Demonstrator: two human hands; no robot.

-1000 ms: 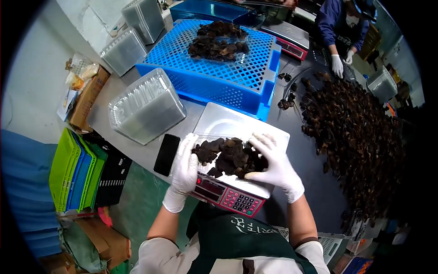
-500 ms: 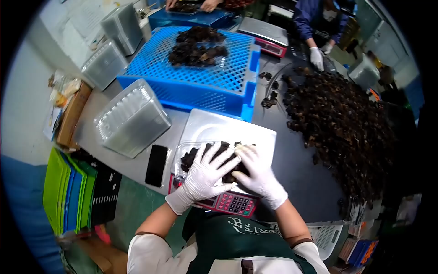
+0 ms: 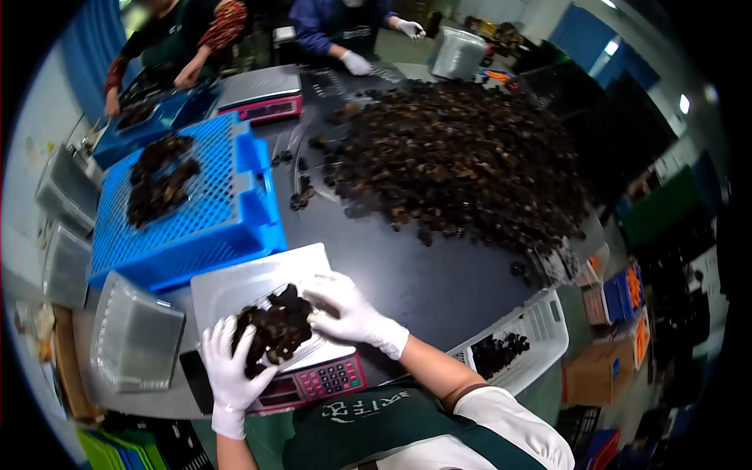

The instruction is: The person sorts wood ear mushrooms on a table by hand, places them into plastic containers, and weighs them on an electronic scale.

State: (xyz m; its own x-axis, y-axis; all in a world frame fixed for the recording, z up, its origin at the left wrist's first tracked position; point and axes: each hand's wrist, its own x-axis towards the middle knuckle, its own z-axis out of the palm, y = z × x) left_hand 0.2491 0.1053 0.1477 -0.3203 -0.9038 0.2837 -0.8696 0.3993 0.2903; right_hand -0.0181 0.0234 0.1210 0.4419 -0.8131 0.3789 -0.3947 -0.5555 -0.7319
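Note:
A clear plastic tray (image 3: 301,356) filled with dark, crinkled wood ear mushrooms (image 3: 276,327) rests on the steel plate of a red digital scale (image 3: 227,283). My left hand (image 3: 233,368), in a white glove, lies along the left side of the mushrooms with fingers spread and thumb apart. On the opposite side, my right hand (image 3: 345,309), also gloved, touches the far right edge of the heap, its fingers bent and parted from the thumb. The fingertips of the right hand are partly hidden. The scale's keypad (image 3: 333,379) faces me.
A large mushroom pile (image 3: 462,160) covers the table's right side. A blue crate (image 3: 188,243) bears filled trays (image 3: 160,178). Stacked clear trays (image 3: 137,337) stand at left, a white basket (image 3: 552,333) at right. Two co-workers (image 3: 345,31) (image 3: 176,39) work across the table, near another scale (image 3: 262,90).
The view has swung to the right. Both hands were flat on top of the mushrooms; they have moved apart to opposite sides, uncovering the heap.

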